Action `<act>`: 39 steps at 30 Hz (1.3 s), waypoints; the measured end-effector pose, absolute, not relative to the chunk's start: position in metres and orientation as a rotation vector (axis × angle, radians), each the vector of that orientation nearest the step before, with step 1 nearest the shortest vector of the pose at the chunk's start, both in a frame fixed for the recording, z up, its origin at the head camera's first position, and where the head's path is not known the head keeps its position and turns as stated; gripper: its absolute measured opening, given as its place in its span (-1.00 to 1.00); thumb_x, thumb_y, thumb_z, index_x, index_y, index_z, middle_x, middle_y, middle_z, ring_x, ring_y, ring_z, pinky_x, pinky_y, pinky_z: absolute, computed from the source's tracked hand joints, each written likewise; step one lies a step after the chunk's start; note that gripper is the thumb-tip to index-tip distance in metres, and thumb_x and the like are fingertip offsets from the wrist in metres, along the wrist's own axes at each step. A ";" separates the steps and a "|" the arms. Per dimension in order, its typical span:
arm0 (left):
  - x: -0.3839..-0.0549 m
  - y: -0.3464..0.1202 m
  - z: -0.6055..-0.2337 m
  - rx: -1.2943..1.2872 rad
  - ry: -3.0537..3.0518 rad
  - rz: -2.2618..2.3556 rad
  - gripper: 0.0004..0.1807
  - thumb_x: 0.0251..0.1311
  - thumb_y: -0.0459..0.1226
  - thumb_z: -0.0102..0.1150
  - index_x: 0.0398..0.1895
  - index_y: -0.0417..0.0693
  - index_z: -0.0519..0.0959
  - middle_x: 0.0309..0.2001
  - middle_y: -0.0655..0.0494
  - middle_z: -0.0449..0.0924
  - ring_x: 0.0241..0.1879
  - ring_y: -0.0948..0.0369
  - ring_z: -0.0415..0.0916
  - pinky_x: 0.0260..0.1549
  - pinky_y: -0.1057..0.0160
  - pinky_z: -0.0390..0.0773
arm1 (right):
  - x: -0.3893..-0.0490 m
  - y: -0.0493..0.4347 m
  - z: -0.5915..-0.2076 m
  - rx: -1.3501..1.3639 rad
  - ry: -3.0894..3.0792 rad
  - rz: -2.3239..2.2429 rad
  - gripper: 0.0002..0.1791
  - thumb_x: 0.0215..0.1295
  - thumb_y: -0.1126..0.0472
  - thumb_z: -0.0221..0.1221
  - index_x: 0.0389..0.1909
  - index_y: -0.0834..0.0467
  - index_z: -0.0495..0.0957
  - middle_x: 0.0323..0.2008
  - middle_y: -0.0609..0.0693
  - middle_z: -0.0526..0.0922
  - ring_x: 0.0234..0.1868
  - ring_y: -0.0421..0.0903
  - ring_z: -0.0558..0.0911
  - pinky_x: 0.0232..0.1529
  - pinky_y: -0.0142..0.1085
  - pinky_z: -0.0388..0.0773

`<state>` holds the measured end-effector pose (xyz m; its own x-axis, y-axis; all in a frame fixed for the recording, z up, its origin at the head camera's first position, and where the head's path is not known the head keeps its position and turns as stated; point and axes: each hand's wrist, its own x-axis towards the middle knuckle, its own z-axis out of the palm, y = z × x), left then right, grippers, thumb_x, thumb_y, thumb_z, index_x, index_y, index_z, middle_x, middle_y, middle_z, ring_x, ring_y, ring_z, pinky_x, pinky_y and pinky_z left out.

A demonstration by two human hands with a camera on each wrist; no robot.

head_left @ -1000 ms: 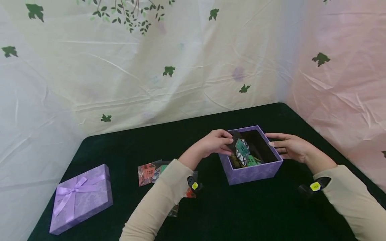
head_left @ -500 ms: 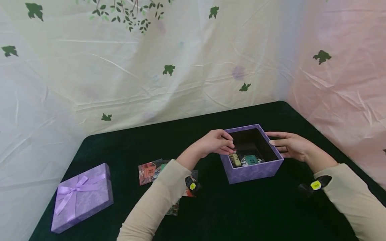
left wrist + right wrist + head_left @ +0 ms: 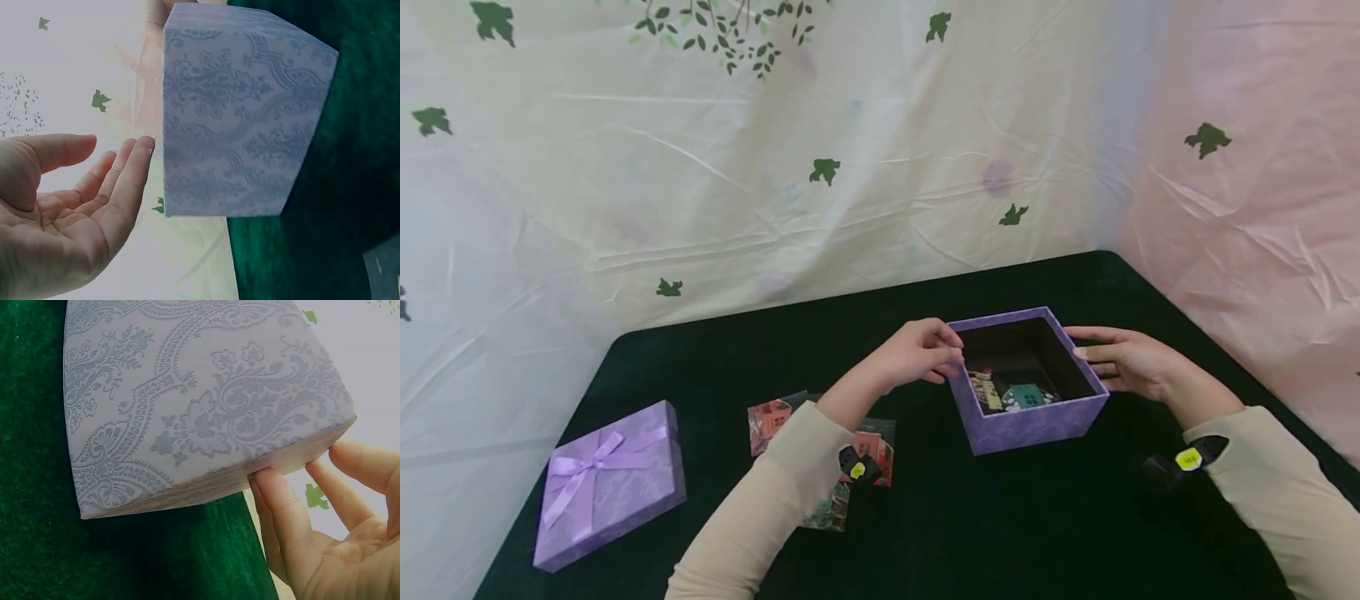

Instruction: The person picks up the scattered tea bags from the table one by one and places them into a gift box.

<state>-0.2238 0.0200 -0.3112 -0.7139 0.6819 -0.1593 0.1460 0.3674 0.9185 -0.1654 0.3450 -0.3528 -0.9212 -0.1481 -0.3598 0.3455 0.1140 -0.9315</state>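
A purple patterned gift box (image 3: pixel 1037 430) stands without its lid on the dark green cloth. Inside lie several small flat packets, one with a teal label (image 3: pixel 1027 396) and one with a yellow label (image 3: pixel 992 394). My left hand (image 3: pixel 917 354) is beside the box's left rim. In the left wrist view its fingers are loosely extended, nothing between them, with a gap to the patterned wall (image 3: pixel 234 122). Fingertips of my right hand (image 3: pixel 1131 365) touch the box's right side near the rim, fingers fairly straight, as the right wrist view shows.
The purple lid (image 3: pixel 625 483) with a ribbon bow lies at the left of the table. Several clear packets with red labels (image 3: pixel 771 423) and green prints (image 3: pixel 829 508) are spread in the middle, partly under my left forearm. A pale leaf-printed curtain (image 3: pixel 737 208) hangs behind.
My left hand has let go of a teal-labelled packet, which now lies inside the box, and has drawn back left past the rim. My right hand has stayed at the box's side.
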 end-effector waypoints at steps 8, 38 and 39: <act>-0.223 0.001 -0.314 0.717 2.182 1.295 -0.77 0.31 -0.33 0.08 -0.02 -0.25 0.45 -0.14 -0.17 0.58 -0.26 0.18 0.59 -0.24 0.26 0.63 | -0.165 0.344 -0.352 0.196 2.030 -1.863 -0.72 0.38 0.16 0.09 -0.21 -0.40 0.54 -0.23 -0.24 0.68 -0.18 -0.17 0.65 -0.12 -0.24 0.59; -0.227 -0.063 -0.339 0.854 2.210 1.001 -0.61 0.13 -0.39 0.25 0.02 -0.31 0.43 -0.10 -0.10 0.56 -0.13 0.15 0.56 -0.11 0.23 0.59 | -0.166 0.345 -0.353 0.206 2.039 -1.842 -0.76 0.39 0.14 0.08 -0.16 -0.36 0.51 -0.22 -0.24 0.67 -0.17 -0.16 0.64 -0.11 -0.24 0.59; -0.227 -0.065 -0.340 0.851 2.215 0.993 -0.61 0.12 -0.39 0.26 0.02 -0.31 0.43 -0.09 -0.11 0.56 -0.12 0.14 0.56 -0.11 0.22 0.59 | -0.166 0.345 -0.353 0.208 2.042 -1.837 -0.76 0.39 0.14 0.08 -0.15 -0.36 0.50 -0.22 -0.24 0.67 -0.16 -0.16 0.64 -0.11 -0.24 0.59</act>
<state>-0.2268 -0.0647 -0.3397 -0.6402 0.7333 -0.2291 0.3169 0.5237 0.7907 -0.1662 0.3452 -0.3530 -0.9151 -0.1437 -0.3767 0.3594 0.1322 -0.9238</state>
